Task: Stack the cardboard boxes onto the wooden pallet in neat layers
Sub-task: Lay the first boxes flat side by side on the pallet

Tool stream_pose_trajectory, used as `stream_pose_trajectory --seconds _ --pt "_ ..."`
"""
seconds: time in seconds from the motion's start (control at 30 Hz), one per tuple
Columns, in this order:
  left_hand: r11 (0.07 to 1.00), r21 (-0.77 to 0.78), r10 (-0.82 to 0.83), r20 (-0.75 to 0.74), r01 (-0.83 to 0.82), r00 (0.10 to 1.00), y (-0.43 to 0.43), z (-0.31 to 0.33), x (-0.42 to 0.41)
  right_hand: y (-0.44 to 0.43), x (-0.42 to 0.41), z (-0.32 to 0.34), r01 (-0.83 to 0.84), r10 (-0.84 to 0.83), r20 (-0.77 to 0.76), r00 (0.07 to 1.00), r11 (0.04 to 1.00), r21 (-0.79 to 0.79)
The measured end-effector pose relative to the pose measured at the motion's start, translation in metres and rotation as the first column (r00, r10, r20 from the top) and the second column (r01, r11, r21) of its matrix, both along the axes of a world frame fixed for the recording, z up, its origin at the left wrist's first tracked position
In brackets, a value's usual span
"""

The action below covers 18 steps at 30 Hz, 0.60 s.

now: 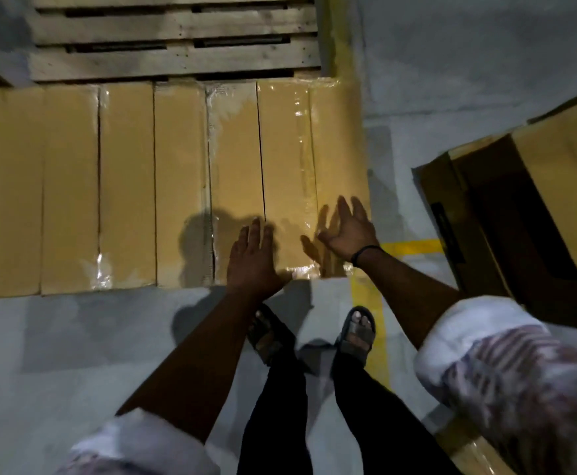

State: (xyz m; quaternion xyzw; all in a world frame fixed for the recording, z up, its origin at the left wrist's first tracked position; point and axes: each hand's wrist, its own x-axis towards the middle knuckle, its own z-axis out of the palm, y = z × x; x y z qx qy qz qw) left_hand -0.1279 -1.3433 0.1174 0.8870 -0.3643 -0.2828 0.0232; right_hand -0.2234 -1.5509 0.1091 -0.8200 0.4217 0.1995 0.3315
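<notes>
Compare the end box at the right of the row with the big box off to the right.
The end box lies flush and square with the other boxes; the big box sits apart, turned at an angle. The end box is brightly lit with glossy tape; the big box shows a dark, shaded side. Both are brown cardboard.

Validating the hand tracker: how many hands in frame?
2: left hand open above the near edge of the box row; right hand spread over its right end. None hidden.

pallet (177,27) cut off at top, leftmost box (6,186) cropped
</notes>
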Motion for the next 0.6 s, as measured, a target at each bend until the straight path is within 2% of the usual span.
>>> stream_pose_trajectory --seconds 0.2,0.33,0.47,0.6 --pt "1.000 -0.029 -0.007 0.056 0.008 0.998 0.004 0.128 0.000 0.045 0.019 0.136 0.095 -0.104 0.158 0.982 0.993 0.063" --pt "0.998 -0.065 0.005 0.090 0.001 0.996 0.010 0.195 0.001 0.057 0.016 0.210 0.031 -0.029 0.253 0.967 1.000 -0.004" --pt "0.976 -0.217 0.037 0.121 -0.010 0.992 0.020 0.235 0.001 0.058 0.001 0.257 -0.025 0.052 0.308 0.950 0.996 -0.090" --pt "0.979 -0.206 0.031 0.090 -0.012 0.995 0.022 0.256 -0.008 0.057 -0.023 0.277 0.033 0.005 0.338 0.941 0.994 -0.105"
